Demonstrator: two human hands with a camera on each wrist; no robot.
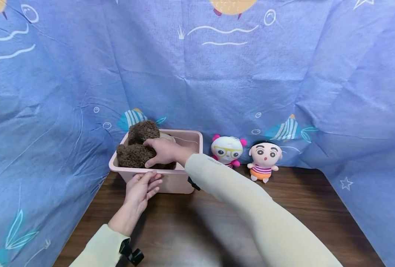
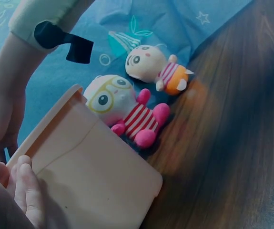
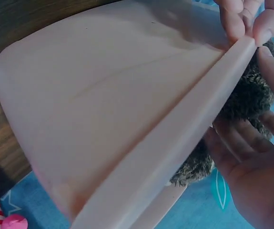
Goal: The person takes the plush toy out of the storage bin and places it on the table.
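A pink plastic bin (image 1: pixel 175 184) stands at the left of the table. In it lies a brown curly plush toy (image 1: pixel 133 155), one fuzzy part rising above the back rim. My right hand (image 1: pixel 164 150) reaches over the bin and grips the plush, thumb and fingers spread around the fuzzy part; some fingertips are hidden in the pile. With my left hand (image 1: pixel 141 189) I hold the bin's front rim, the thumb near the top edge and the fingers against the outer wall. The right wrist view shows the left fingers (image 3: pixel 232 21) at the rim.
A white and pink plush with yellow glasses (image 1: pixel 227 150) sits just right of the bin. Beside it stands a boy-shaped plush (image 1: pixel 265 163) in a striped top and orange shorts. Blue patterned cloth (image 1: pixel 234 89) encloses the back and sides of the brown wooden table (image 1: pixel 180 230).
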